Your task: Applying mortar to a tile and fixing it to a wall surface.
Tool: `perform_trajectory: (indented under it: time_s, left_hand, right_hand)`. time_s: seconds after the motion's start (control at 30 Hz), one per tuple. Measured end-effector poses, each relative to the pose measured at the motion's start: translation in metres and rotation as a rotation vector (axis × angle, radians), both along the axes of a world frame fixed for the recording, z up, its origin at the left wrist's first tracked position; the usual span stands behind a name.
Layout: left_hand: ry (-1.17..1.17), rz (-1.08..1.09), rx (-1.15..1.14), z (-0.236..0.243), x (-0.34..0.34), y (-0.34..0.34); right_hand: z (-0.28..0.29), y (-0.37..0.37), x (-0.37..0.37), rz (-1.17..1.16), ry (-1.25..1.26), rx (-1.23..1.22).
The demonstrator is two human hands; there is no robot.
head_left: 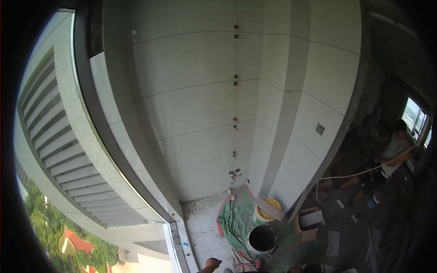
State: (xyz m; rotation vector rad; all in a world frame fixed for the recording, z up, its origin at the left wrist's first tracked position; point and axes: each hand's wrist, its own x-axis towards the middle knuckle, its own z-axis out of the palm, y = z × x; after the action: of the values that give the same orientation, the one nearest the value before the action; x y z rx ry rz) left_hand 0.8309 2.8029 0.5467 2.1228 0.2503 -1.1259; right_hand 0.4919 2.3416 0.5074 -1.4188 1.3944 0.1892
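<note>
My left hand (212,263) reaches in at the bottom centre, fingers curled closed, over the pale floor tiles (205,236) near the window ledge; whatever it may hold is too small to make out. My right hand is out of view. Just ahead, a crumpled green sheet with pink edging (230,218) lies on the floor beside a bucket with a dark interior (260,239). Behind that stands a yellow-topped bucket (268,204) with a board (268,209) across it. Tall pale tiled walls (200,113) rise beyond, with small pipe fittings (236,77) in a vertical row.
An open cardboard box (307,234) sits right of the buckets. In the dim room on the right, a person (391,150) is by a window (414,113), near a long light-coloured cable (346,176). At left, the window frame (173,241) borders an outdoor view of louvres and trees.
</note>
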Motion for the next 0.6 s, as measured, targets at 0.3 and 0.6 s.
perform_trajectory:
  time_s: [0.3,0.6]
  left_hand:
    - [-0.334,-0.052,0.117,-0.018,-0.035,-0.088]
    - [-0.049,-0.058,-0.094,0.023,-0.084,-0.148]
  right_hand:
    - [-0.01,-0.053,-0.014,-0.239,-0.191,-0.083]
    - [-0.072,-0.096,-0.064,-0.084,-0.087,0.096]
